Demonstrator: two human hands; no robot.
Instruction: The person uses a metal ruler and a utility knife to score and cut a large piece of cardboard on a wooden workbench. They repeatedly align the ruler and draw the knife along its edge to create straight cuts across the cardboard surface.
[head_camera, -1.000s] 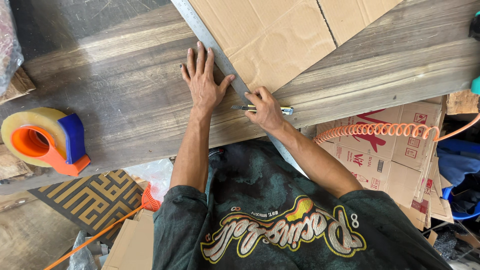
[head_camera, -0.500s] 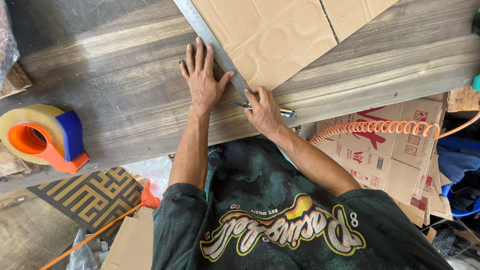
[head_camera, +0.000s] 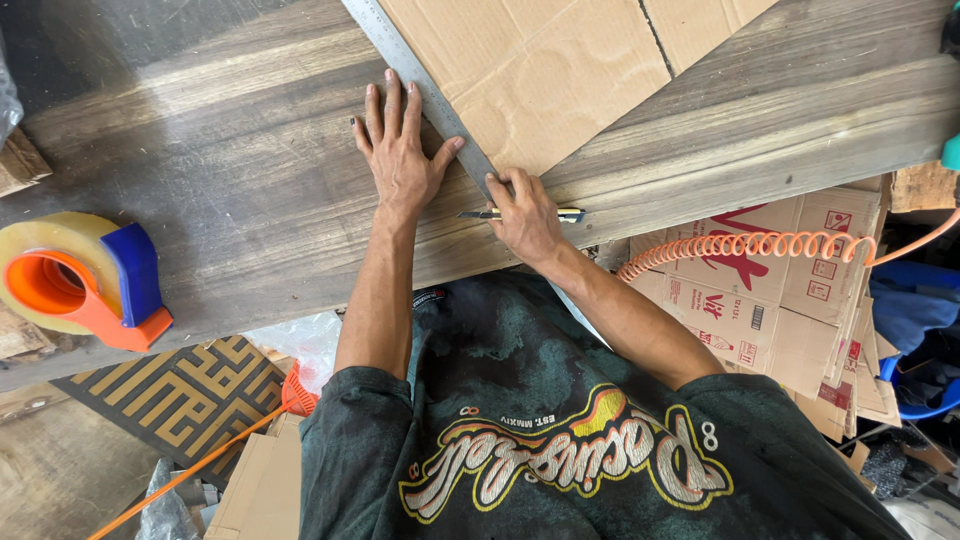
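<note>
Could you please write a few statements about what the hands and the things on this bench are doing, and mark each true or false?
1. The left hand lies flat on the metal ruler. True.
2. The right hand holds a pair of scissors. False: it holds a utility knife against the ruler's edge.
3. The ruler lies along the edge of the cardboard sheet. True.
4. The tape dispenser sits on the cardboard. False: it sits on the wooden bench, off to the person's left.
5. The orange coiled hose is wrapped around the right wrist. False: it lies over boxes beside the bench.
</note>
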